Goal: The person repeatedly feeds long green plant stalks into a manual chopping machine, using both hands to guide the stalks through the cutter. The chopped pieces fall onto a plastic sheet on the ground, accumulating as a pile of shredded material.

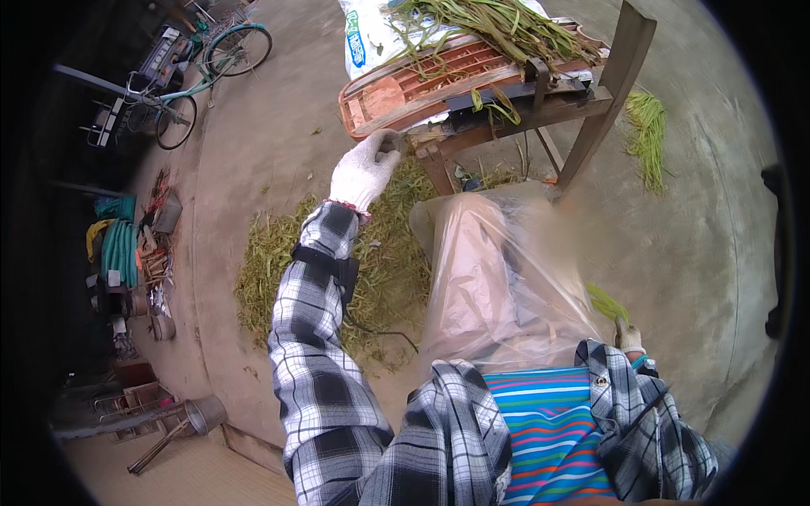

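My left hand (366, 169), in a white knit glove, is raised beside the near left corner of an orange plastic crate (411, 95). Its fingers are curled, and whether anything thin lies between them is unclear. Low at my right side, my gloved right hand (626, 335) grips a small bunch of green stalks (605, 301). A heap of long green stalks (506, 28) lies across the crate. The crate rests on a wooden stand (512, 126), where a black metal fitting (538, 92) has a few leaf strips hanging from it.
Cut leaves (392, 253) are piled on the concrete floor to my left. Clear plastic sheeting (474, 272) covers my legs. More green stalks (648, 142) lie right of the stand. A white printed bag (367, 38) lies behind the crate. A bicycle (190, 85) and a metal pail (205, 414) stand left.
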The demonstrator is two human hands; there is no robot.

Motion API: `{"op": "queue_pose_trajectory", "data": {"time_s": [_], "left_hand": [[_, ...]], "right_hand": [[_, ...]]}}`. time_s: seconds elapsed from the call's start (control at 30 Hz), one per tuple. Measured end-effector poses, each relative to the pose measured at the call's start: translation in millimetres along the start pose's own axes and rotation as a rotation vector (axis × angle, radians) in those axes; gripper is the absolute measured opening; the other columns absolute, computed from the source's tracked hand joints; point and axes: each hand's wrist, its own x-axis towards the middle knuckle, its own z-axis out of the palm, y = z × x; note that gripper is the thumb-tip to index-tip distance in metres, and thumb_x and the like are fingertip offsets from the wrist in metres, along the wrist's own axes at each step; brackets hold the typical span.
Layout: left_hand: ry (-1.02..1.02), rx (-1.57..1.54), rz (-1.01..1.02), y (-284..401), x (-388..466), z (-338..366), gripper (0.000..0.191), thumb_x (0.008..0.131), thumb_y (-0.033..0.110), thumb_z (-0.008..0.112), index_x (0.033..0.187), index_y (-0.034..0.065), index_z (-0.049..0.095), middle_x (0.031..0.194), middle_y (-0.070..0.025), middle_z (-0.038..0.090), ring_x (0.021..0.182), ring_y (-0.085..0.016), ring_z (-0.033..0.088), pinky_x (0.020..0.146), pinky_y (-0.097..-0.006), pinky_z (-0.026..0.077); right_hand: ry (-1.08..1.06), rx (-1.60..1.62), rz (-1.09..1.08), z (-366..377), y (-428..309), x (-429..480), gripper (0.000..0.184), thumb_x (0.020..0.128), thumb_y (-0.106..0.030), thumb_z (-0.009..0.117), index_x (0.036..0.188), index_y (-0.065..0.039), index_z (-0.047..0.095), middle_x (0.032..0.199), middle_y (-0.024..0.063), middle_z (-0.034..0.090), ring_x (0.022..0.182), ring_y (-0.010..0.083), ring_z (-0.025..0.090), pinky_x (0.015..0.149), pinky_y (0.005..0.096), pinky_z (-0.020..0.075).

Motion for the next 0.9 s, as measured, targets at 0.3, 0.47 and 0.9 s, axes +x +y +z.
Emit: {"op": "queue_pose_trajectory", "data": {"time_s": [0.3, 0.47, 0.9], "left_hand": [[-0.021, 0.639, 0.683, 127, 58, 18, 0.037, 0.09, 0.036, 0.067, 0.125, 0.0229, 0.063, 0.103, -0.0077, 0.07, 0.098, -0.028, 0.068, 0.081, -0.0414, 0.055], [-0.021, 0.802, 0.682, 74, 52, -15, 0.018, 0.09, 0.028, 0.063, 0.099, 0.0139, 0.068, 0.086, -0.0093, 0.069, 0.082, -0.032, 0.068, 0.072, -0.0439, 0.054], [0.187, 0.52, -0.402, -25, 61, -142, 0.071, 0.09, 0.071, 0.044, 0.101, 0.0099, 0.079, 0.118, -0.016, 0.07, 0.117, -0.034, 0.061, 0.1, -0.0382, 0.046]], "right_hand": [[0.059, -0.069, -0.038, -3, 10, -22, 0.044, 0.086, -0.049, 0.073, 0.081, -0.008, 0.061, 0.056, 0.0003, 0.052, 0.043, 0.0138, 0.045, 0.041, 0.032, 0.0318], [0.037, -0.255, -0.205, -9, 54, 4, 0.048, 0.086, -0.053, 0.071, 0.083, -0.005, 0.064, 0.059, 0.0025, 0.054, 0.049, 0.0153, 0.049, 0.046, 0.0341, 0.0363], [-0.055, 0.068, 0.059, 20, 4, 5, 0.038, 0.09, -0.047, 0.069, 0.077, -0.013, 0.059, 0.053, 0.0012, 0.051, 0.04, 0.0153, 0.045, 0.04, 0.0327, 0.0318]]}}
